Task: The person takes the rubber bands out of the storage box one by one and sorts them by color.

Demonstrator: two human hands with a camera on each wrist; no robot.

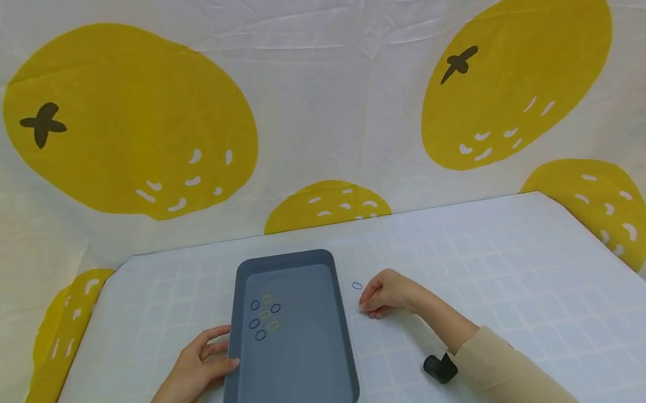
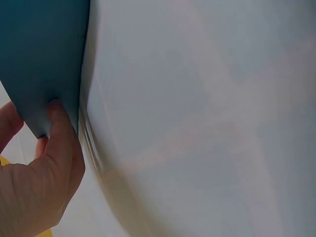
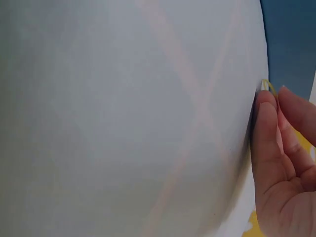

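Note:
A grey-blue tray (image 1: pixel 311 382) lies on the white checked table (image 1: pixel 506 272). Several small blue and green elastic loops (image 1: pixel 264 314) sit in its far left part. My left hand (image 1: pixel 222 348) grips the tray's left rim; in the left wrist view its thumb (image 2: pixel 61 133) presses the tray wall (image 2: pixel 39 49). Just right of the tray, my right hand (image 1: pixel 367 306) is curled low on the table. Its fingertips (image 3: pixel 266 101) pinch a small yellow-green loop (image 3: pixel 265 85). One blue loop (image 1: pixel 357 285) lies loose on the table just beyond that hand.
A white cloth printed with big yellow fruit (image 1: pixel 128 118) hangs behind and round the table. A black wrist camera (image 1: pixel 441 367) is strapped under my right sleeve. Bare table stretches to the right of my right hand.

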